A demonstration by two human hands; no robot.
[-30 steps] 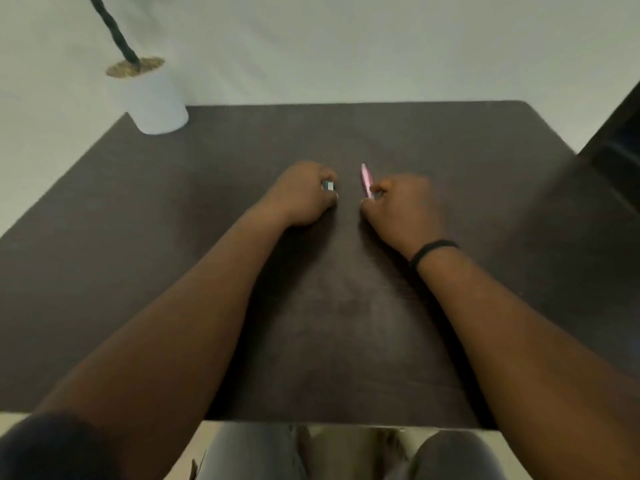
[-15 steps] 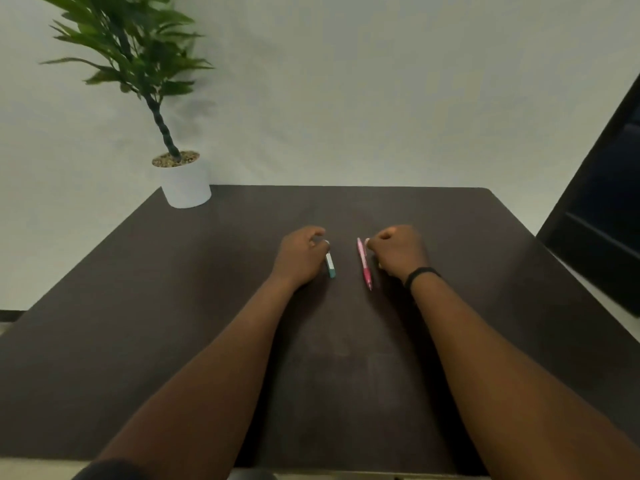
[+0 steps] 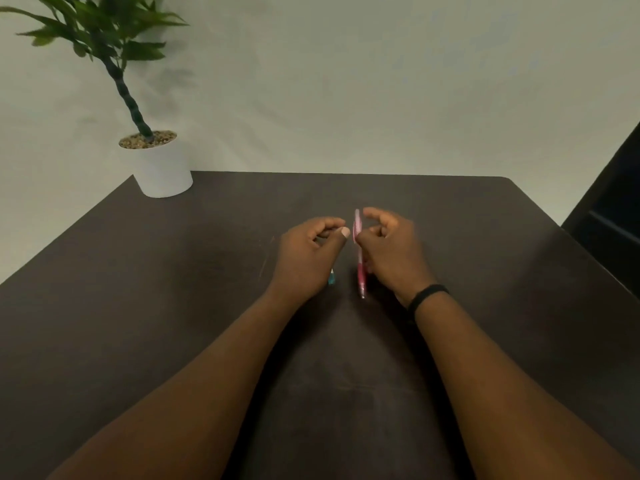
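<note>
My left hand (image 3: 310, 258) hovers low over the dark table (image 3: 173, 306), its fingers curled, thumb and forefinger meeting at the tip. A teal and white pen (image 3: 331, 279) pokes out from under the heel of that hand; the rest of it is hidden in the fist. My right hand (image 3: 393, 252), with a black band on the wrist, has its thumb across a pink pen (image 3: 360, 271) and curled fingers behind it. The pink pen points away from me, its tip toward me. The two hands are a few centimetres apart.
A white pot (image 3: 162, 171) with a green plant stands at the table's far left corner. A dark piece of furniture (image 3: 613, 209) rises beside the right edge. A pale wall lies behind the table.
The view has tilted up, so the plant shows. The pink pen lay on the table beside my right hand half a second ago; now my thumb and fingers are around it. My left hand covers more of the teal pen.
</note>
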